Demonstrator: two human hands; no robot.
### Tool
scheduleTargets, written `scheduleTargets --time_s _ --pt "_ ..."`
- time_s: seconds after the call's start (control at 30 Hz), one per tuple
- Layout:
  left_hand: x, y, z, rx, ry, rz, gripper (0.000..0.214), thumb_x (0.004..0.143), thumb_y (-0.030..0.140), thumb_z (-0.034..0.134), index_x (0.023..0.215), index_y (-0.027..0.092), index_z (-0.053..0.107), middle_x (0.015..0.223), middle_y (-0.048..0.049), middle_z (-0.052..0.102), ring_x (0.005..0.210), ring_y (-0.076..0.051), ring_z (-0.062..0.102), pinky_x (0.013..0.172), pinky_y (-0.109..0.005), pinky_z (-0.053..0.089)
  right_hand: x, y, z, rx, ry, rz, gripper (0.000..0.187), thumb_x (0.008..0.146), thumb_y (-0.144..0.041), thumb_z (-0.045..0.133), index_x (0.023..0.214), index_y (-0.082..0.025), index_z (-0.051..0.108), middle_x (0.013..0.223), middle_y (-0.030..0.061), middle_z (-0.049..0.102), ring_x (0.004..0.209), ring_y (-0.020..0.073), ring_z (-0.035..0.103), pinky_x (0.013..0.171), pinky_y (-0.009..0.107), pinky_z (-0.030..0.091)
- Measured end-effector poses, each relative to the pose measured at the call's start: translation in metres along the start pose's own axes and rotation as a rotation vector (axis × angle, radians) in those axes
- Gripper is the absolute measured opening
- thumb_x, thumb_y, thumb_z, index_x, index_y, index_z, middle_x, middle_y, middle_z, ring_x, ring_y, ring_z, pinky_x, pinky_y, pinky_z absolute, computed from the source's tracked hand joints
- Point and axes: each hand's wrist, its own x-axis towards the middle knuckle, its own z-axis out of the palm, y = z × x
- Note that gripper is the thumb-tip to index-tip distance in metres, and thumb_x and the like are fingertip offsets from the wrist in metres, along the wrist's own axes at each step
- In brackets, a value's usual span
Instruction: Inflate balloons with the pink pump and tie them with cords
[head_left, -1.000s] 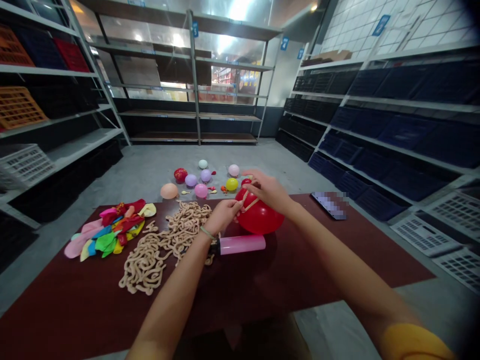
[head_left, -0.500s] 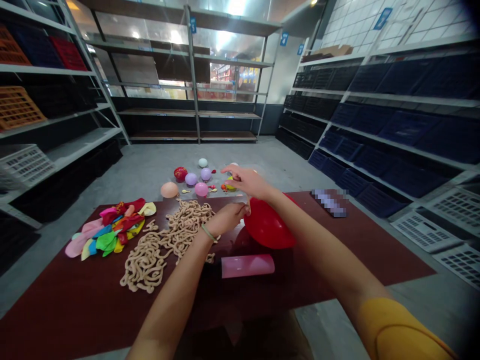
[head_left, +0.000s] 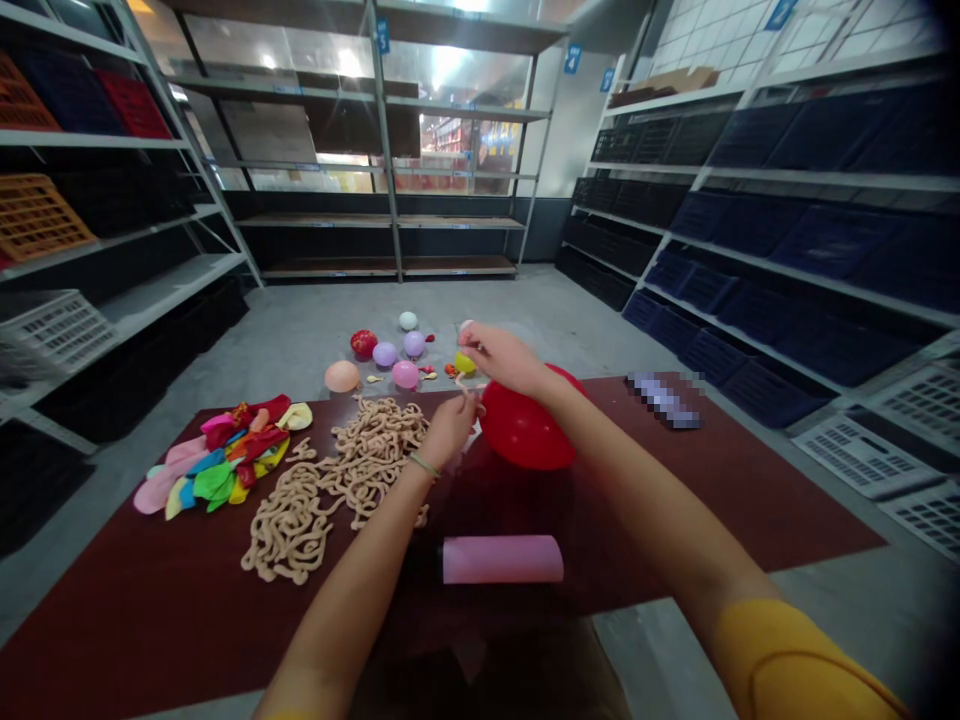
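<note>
By the red balloon (head_left: 525, 435), your left hand (head_left: 450, 427) pinches a tan strip (head_left: 465, 382); your right hand (head_left: 501, 356) curls, hold unclear; one sign (head_left: 573, 58) reads "4".

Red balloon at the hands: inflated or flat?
Inflated: the balloon bulges round and glossy beside the left hand. Whether its neck is tied, I cannot tell.

an orange crate (head_left: 41, 216) sits left, dark blue crates (head_left: 832, 245) right.

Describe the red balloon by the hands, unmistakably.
Find the dark table. Near its far edge, beside the left hand and partly behind the right forearm, is the red balloon. It's inflated, unlike the limp tabletop balloons, and looks larger than the floor balloons.
</note>
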Motion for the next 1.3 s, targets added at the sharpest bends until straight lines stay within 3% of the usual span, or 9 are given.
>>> scheduleTargets --time_s 0.1,0.2,0.37,0.6,0.8,0.93,1.1,1.3 --pt "0.005 -0.002 -0.007 -0.209 0.040 -0.067 0.048 0.091 0.058 0.048 0.071 0.015 0.061 0.065 -0.0034 0.058 0.054 -0.012 0.048 0.050 -0.024 0.045 -0.018 0.010 -0.011 -0.066 -0.039 -0.001 0.013 0.088 -0.014 0.053 0.093 -0.022 0.062 0.087 0.0019 0.066 0.077 0.0166 0.055 0.069 0.028 0.038" --pt "0.007 0.002 -0.014 -0.278 0.053 -0.071 0.051 0.089 0.060 0.050 0.070 0.015 0.062 0.062 -0.0026 0.057 0.053 -0.012 0.048 0.052 -0.024 0.048 -0.032 0.015 -0.007 -0.177 -0.092 -0.075 0.014 0.086 -0.013 0.057 0.089 -0.023 0.067 0.093 0.0042 0.068 0.086 0.0201 0.058 0.077 0.032 0.039" --pt "0.002 0.011 -0.025 -0.132 0.068 -0.002 0.054 0.092 0.060 0.046 0.066 0.016 0.063 0.056 -0.0023 0.054 0.052 -0.013 0.049 0.053 -0.025 0.044 -0.039 0.012 0.009 -0.283 -0.016 -0.156 0.018 0.091 -0.022 0.058 0.098 -0.029 0.073 0.111 0.0042 0.069 0.108 0.0257 0.056 0.097 0.043 0.035" --pt "-0.004 0.008 -0.035 0.014 0.082 0.010 0.056 0.090 0.064 0.045 0.066 0.017 0.062 0.056 -0.0022 0.057 0.052 -0.014 0.050 0.052 -0.026 0.040 -0.034 0.007 0.020 -0.367 -0.030 -0.249 0.017 0.091 -0.026 0.058 0.088 -0.028 0.074 0.106 0.0025 0.070 0.108 0.0264 0.054 0.102 0.049 0.028" --pt "-0.010 0.005 -0.041 0.070 0.099 -0.037 0.055 0.089 0.063 0.047 0.058 0.018 0.054 0.053 -0.0019 0.054 0.051 -0.014 0.051 0.051 -0.026 0.040 -0.036 0.000 0.029 -0.392 -0.029 -0.312 0.015 0.088 -0.026 0.058 0.095 -0.020 0.069 0.111 0.0084 0.066 0.110 0.0269 0.051 0.100 0.044 0.034" --pt "-0.020 0.012 -0.044 -0.052 0.035 -0.106 0.052 0.083 0.064 0.055 0.063 0.016 0.056 0.057 -0.0007 0.055 0.053 -0.013 0.052 0.054 -0.026 0.042 -0.041 -0.004 0.035 -0.387 0.017 -0.270 0.018 0.089 -0.025 0.052 0.093 -0.017 0.067 0.116 0.0111 0.061 0.118 0.0277 0.045 0.106 0.044 0.031" --pt "-0.031 0.023 -0.046 -0.300 -0.055 -0.193 0.046 0.070 0.058 0.074 0.070 0.014 0.061 0.063 0.0017 0.057 0.055 -0.009 0.052 0.059 -0.023 0.046 -0.043 0.001 0.036 -0.337 -0.043 -0.206 0.027 0.094 -0.027 0.044 0.088 -0.019 0.069 0.121 0.0109 0.059 0.124 0.0297 0.041 0.108 0.050 0.028" --pt "-0.035 0.028 -0.047 -0.423 -0.001 -0.229 0.038 0.065 0.045 0.083 0.074 0.012 0.066 0.067 0.0019 0.059 0.057 -0.007 0.051 0.064 -0.024 0.050 -0.054 -0.006 0.027 -0.329 -0.050 -0.230 0.026 0.095 -0.027 0.044 0.091 -0.020 0.069 0.129 0.0103 0.058 0.128 0.0308 0.041 0.107 0.052 0.030"
